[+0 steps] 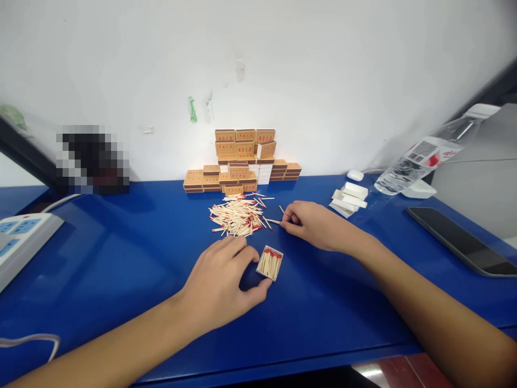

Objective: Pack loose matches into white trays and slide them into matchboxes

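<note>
1. Left hand [222, 277], lower centre of the frame: thumb and forefinger clamped on opposite sides of a matchbox tray [263, 274], which lies just below centre, filled with red-tipped matches [270, 262] side by side.
2. Right hand [309, 223], right of centre: thumb and forefinger together, pinching a matchstick [273, 221] beside the pile.
3. Loose match pile [238, 215], centre, on the blue table [141, 258].
4. Stacked matchboxes [235, 150], upper centre, behind the pile.
5. White cardboard pieces [349, 198], bottle [424, 156] and phone [464, 241]: right side.
</note>
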`<state>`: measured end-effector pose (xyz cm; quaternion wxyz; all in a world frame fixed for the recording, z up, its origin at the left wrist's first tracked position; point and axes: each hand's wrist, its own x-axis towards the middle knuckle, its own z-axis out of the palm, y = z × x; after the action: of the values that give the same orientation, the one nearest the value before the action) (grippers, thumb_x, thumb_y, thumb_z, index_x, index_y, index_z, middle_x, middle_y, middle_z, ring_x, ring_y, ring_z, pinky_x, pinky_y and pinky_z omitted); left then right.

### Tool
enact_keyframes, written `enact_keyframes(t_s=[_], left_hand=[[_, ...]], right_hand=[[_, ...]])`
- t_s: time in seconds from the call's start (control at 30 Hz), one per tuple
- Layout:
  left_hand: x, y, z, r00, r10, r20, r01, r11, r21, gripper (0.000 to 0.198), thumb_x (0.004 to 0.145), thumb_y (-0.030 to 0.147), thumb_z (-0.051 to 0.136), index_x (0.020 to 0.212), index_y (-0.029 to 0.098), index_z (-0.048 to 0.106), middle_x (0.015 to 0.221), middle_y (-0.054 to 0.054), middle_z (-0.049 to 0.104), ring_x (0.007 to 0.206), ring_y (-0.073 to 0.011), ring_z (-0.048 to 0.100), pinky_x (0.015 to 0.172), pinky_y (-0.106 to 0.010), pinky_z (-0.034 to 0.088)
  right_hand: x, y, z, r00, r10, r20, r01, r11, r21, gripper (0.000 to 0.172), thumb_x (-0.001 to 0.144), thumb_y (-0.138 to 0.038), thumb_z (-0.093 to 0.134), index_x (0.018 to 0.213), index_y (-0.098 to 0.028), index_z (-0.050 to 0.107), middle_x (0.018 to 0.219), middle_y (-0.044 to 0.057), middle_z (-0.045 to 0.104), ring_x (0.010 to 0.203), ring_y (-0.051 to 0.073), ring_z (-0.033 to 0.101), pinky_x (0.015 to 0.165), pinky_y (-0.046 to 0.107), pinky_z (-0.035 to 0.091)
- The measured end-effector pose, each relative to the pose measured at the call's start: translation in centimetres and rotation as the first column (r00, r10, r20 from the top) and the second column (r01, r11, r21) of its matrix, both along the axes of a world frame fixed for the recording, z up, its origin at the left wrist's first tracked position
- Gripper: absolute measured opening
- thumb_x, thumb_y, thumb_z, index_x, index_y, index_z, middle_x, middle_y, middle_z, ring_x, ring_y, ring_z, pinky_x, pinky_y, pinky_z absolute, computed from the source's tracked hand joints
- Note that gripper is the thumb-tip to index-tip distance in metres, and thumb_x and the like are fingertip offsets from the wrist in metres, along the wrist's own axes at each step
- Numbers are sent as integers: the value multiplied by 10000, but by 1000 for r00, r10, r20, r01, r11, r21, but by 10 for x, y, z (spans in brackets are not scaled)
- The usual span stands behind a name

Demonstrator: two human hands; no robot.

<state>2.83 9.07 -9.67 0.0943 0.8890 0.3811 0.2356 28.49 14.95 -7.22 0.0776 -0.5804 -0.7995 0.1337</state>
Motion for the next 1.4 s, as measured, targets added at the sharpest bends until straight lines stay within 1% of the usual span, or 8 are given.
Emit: enact_keyframes(t_s=[0.23, 0.4, 0.53, 0.7, 0.87, 1.0, 1.17, 1.4], left_hand=[[4, 3, -1, 999, 20, 44, -21, 999, 40, 510, 823, 606, 781, 1077, 176, 677, 979, -62, 663, 919, -275, 647, 811, -452, 538], [6, 4, -2, 1000, 25, 12, -25, 999, 34, 268, 910, 440, 708, 993, 185, 707, 930, -59, 636, 872, -256, 630, 783, -436, 535], [0, 7, 0, 998, 60, 35, -60, 998, -5, 218, 887, 364, 692, 1009, 184, 719, 939, -58, 637, 873, -256, 635, 789, -438, 538], [-8, 13, 2, 998, 59, 32, -58, 997, -48, 236, 894, 368, 695, 1047, 192, 729, 976, -59, 650, 893, -251, 637, 805, -432, 538], [-10, 15, 4, 1000, 25, 12, -25, 999, -44, 234, 898, 334, 677, 1076, 194, 735, 992, -61, 653, 914, -251, 642, 817, -427, 533], [-9, 16, 4, 1000, 26, 6, -26, 999, -36, 223, 898, 335, 682, 1066, 201, 744, 978, -58, 646, 901, -250, 637, 802, -425, 531], [-9, 15, 4, 1000, 19, 11, -19, 999, -30, 233, 898, 330, 687, 1088, 206, 743, 974, -55, 650, 892, -244, 642, 810, -425, 535], [-9, 14, 5, 1000, 12, 9, -12, 1000, -11, 225, 900, 332, 689, 1074, 198, 741, 970, -56, 651, 901, -252, 644, 809, -436, 536]], right_hand=[[-8, -5, 1, 981, 16, 196, -15, 1000, -6, 89, 946, -214, 610, 888, -165, 657, 966, 89, 701, 804, 203, 656, 709, 300, 424], [-7, -6, 3, 953, 27, 302, -37, 999, 25, 93, 966, -193, 562, 918, -151, 631, 993, 119, 690, 835, 230, 674, 727, 317, 431], [8, -6, 9, 978, 52, 202, -77, 990, 116, 61, 950, -178, 561, 904, -169, 600, 948, 86, 662, 779, 202, 623, 704, 312, 418], [-10, -25, 20, 950, 298, -92, -289, 952, 105, 40, 938, -178, 622, 918, -197, 593, 928, 20, 644, 753, 146, 584, 673, 262, 413], [-46, -41, 15, 914, 377, 148, -392, 916, 82, 76, 930, -120, 598, 869, -161, 616, 921, 61, 668, 720, 168, 611, 634, 296, 404], [-46, -42, 9, 905, 342, 252, -387, 908, 159, 84, 977, -143, 586, 923, -146, 649, 967, 87, 685, 784, 202, 660, 615, 307, 394], [-33, -42, 11, 915, 365, 173, -395, 897, 198, 127, 1040, -195, 558, 989, -155, 667, 988, 74, 677, 790, 188, 652, 659, 306, 410], [-29, -38, 10, 909, 412, -64, -403, 908, 115, 79, 1018, -216, 602, 995, -188, 673, 980, 29, 657, 757, 146, 594, 682, 287, 400]])
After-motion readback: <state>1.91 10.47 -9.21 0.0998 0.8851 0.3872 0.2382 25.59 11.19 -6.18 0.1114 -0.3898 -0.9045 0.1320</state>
